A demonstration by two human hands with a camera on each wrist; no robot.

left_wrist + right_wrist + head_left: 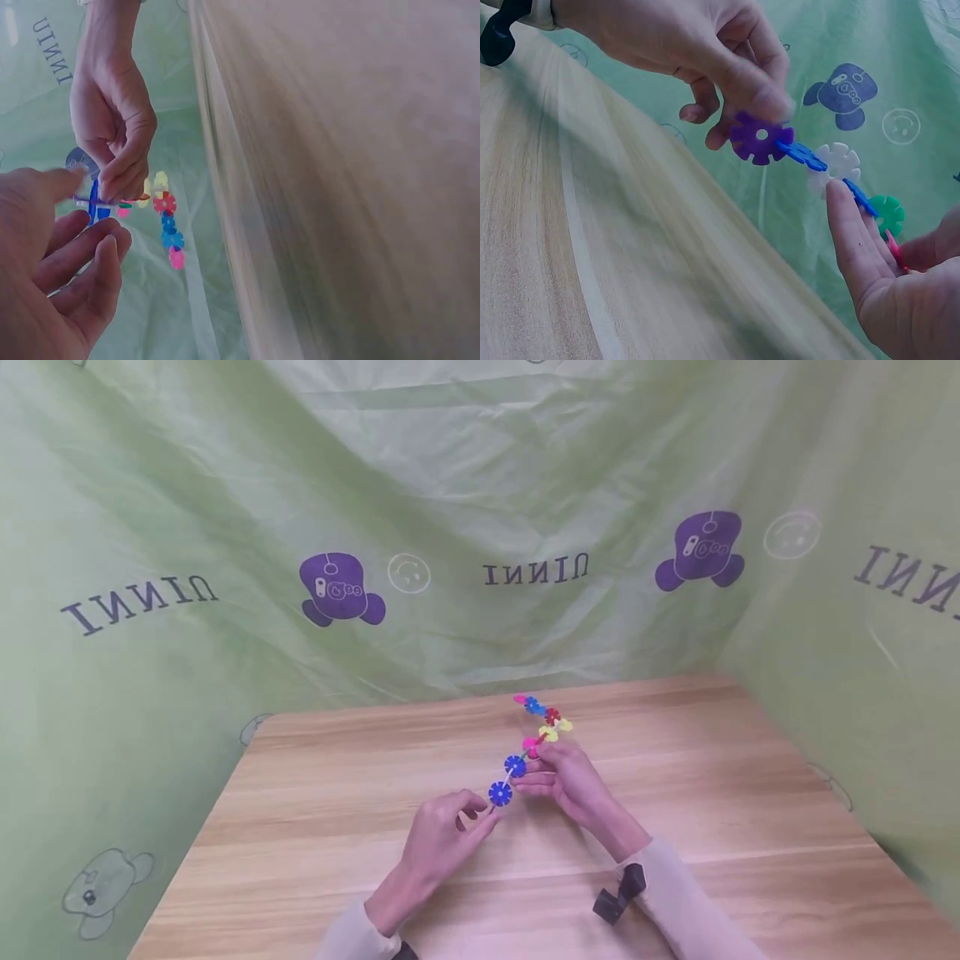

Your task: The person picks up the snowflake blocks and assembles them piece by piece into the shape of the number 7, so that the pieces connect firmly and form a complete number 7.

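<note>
A chain of slotted plastic snowflake discs runs between my two hands, above the table. At its near end, my left hand (438, 839) pinches a purple disc (751, 146) by its edge. Beyond that come a blue disc (500, 793), a white disc (841, 159), another blue one and a green disc (889, 214). My right hand (568, 781) holds the chain near a pink disc (895, 250), fingers extended beneath the links. Past it, the far part of the chain bends, with yellow, red (164, 202), light blue (172, 238) and pink discs.
The wood-grain table (300, 827) spreads under both hands. Green printed cloth (465, 468) hangs behind it and at both sides. A black wrist device (621, 893) sits on the right sleeve (686, 902).
</note>
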